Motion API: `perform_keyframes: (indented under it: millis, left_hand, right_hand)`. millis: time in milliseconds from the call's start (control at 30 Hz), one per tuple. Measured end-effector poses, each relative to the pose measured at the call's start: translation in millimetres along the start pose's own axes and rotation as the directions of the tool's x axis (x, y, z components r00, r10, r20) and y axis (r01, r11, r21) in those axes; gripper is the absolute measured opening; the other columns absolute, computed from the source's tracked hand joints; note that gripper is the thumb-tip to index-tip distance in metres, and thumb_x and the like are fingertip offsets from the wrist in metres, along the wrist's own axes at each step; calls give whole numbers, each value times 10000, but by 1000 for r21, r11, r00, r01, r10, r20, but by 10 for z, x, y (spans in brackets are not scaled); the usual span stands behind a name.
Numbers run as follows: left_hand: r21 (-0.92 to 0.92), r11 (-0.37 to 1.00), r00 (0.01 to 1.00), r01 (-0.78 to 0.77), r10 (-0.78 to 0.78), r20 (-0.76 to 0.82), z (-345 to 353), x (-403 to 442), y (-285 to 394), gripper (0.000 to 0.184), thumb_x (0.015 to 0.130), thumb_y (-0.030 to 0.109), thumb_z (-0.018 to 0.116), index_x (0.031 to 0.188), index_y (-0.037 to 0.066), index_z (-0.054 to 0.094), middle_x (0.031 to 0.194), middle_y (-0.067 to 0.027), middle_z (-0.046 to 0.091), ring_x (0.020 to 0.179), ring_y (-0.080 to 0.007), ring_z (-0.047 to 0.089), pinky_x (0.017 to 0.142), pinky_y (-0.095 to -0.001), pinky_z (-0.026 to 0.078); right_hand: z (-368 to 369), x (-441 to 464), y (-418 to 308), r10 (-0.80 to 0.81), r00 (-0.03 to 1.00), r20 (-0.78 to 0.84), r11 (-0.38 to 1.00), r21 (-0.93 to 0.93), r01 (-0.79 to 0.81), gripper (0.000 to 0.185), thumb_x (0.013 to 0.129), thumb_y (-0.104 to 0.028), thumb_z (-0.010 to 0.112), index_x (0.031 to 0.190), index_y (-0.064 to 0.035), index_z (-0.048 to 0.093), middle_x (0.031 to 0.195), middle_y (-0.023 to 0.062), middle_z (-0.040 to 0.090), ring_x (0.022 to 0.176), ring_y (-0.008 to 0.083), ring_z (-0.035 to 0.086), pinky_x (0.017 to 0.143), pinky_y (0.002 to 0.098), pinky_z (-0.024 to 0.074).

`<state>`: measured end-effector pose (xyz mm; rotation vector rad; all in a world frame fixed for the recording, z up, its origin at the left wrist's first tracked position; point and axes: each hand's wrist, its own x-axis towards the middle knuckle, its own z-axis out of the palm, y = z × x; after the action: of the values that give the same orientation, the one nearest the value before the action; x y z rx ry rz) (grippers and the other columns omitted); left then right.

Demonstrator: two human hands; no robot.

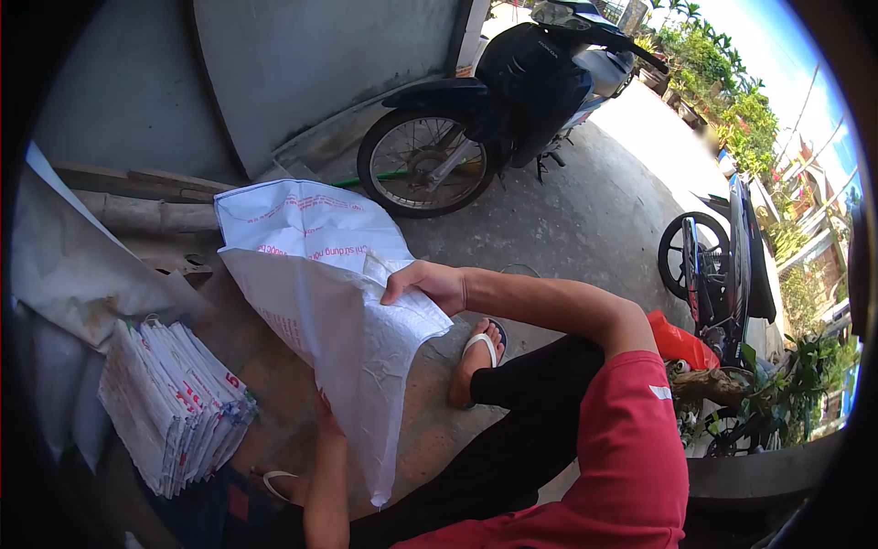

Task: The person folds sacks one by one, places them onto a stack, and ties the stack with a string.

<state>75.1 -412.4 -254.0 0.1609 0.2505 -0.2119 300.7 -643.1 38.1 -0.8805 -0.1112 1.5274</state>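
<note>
A grey wall point(320, 64) stands along the far side of a concrete floor point(558, 215). On the floor, a dark motorbike point(535, 87) has its front wheel near the wall, and a second motorbike point(736, 265) stands well apart at the right of the view. Next in size is the white sack point(315, 274), printed with red lettering, spread and partly folded over in front of the person, between the dark motorbike and their legs. At the left, a bamboo pole point(146, 212) lies near the foot of the wall, and a red bag point(681, 340) is near the second motorbike. Just beside the sack, lower left, is a thick stack point(174, 403) of folded white sacks with red marks. The right hand point(430, 285) is closed on the sack's folded edge, thumb on top. The left hand point(327, 423) is at the sack's lower side, its fingers largely hidden; how far it is open, and whether it grips, I cannot tell.
</note>
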Motion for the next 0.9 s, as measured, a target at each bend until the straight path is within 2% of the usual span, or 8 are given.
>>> perform_keyframes:
  millis: [200,333,400,500,633,767,833,900]
  left_hand:
    - [211,977,971,-26,74,-225,212,21,250,914,932,798,292,1468,77,463,1350,-117,615,1199,-276,615,1012,-436,519]
    - [487,869,803,-87,350,-483,326,-162,570,993,902,844,269,1436,35,487,1307,-121,636,1121,-262,650,958,-404,543]
    - [582,812,596,-36,485,-640,823,-249,699,766,981,672,454,1361,14,552,1229,-124,653,1050,-209,657,902,-369,544]
    - [819,572,680,-40,616,-397,1141,-348,981,493,1018,415,575,1288,4,602,1157,-98,684,994,-160,658,869,-327,531]
    - [998,20,825,-55,565,34,2163,-596,1413,433,988,262,644,1309,-21,580,1176,-94,685,1017,-167,660,880,-316,523]
    - [731,-681,974,-41,136,182,3525,-1083,1533,367,940,196,672,1254,20,606,1025,-206,718,815,-280,729,765,-361,548]
    - [501,-795,920,-341,-173,352,3974,-1303,1329,346,879,151,701,1220,111,659,853,-108,705,707,-265,707,652,-337,542]
    - [216,-889,910,-403,-364,198,4330,-1549,1009,383,834,157,680,1215,196,672,731,-30,607,578,-206,658,511,-332,508]
  right_hand:
    - [-691,-229,7,361,923,-137,708,-604,-366,487,835,-184,739,1253,23,597,1137,143,703,1088,242,671,956,434,549]
    - [-1083,-247,168,530,514,-674,-227,-697,-680,571,841,-417,761,1276,-68,638,1250,73,695,1177,249,638,965,450,534]
    - [-1121,-295,183,425,564,-708,-441,-706,-555,556,844,-448,746,1242,-71,651,1221,99,704,1140,245,657,940,393,532]
    - [-952,-293,156,-5,880,-475,-162,-868,-469,490,876,-402,721,1206,-46,653,1140,123,718,1057,258,685,909,365,532]
    - [-280,-121,-107,-403,909,-102,162,-986,-39,384,926,-249,672,1221,-15,602,1125,155,692,1085,263,661,956,402,516]
    - [292,16,-309,-708,664,242,-91,-963,255,599,854,-220,733,1374,-61,483,1420,171,506,1283,300,538,1045,446,460]
    - [488,3,-430,-725,546,420,-296,-906,304,711,808,-225,765,1425,-84,441,1490,170,435,1370,328,448,1110,472,403]
    - [585,40,-524,-661,543,517,-434,-855,285,804,765,-227,792,1462,-107,410,1545,167,375,1441,352,354,1169,503,332]
